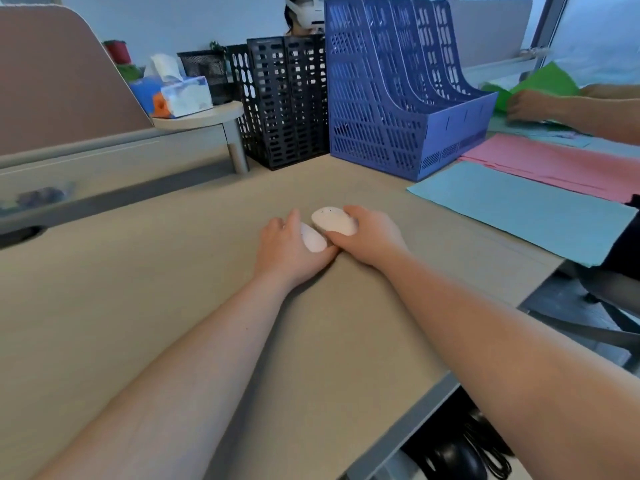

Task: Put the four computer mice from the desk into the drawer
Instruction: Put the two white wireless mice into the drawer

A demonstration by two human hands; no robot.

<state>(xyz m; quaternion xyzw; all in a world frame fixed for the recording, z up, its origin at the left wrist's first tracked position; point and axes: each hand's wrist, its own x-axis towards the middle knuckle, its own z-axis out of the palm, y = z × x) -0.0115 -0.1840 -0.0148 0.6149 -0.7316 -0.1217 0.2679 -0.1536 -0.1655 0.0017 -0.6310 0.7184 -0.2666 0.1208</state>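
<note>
Two white computer mice lie side by side in the middle of the beige desk [138, 306]. My left hand [287, 247] is closed around the nearer white mouse [313, 239]. My right hand [370, 237] grips the farther white mouse [332, 220], whose underside faces up. The two hands touch each other. Below the desk's front edge at bottom right, an open drawer [412, 459] holds a black mouse [457, 460] and black cables.
A blue magazine rack [398, 98] and a black mesh file holder [284, 98] stand at the back. A tissue box [176, 95] sits on a small shelf at left. Blue [519, 213] and pink folders [554, 164] lie at right, where another person's arm [571, 109] handles green paper.
</note>
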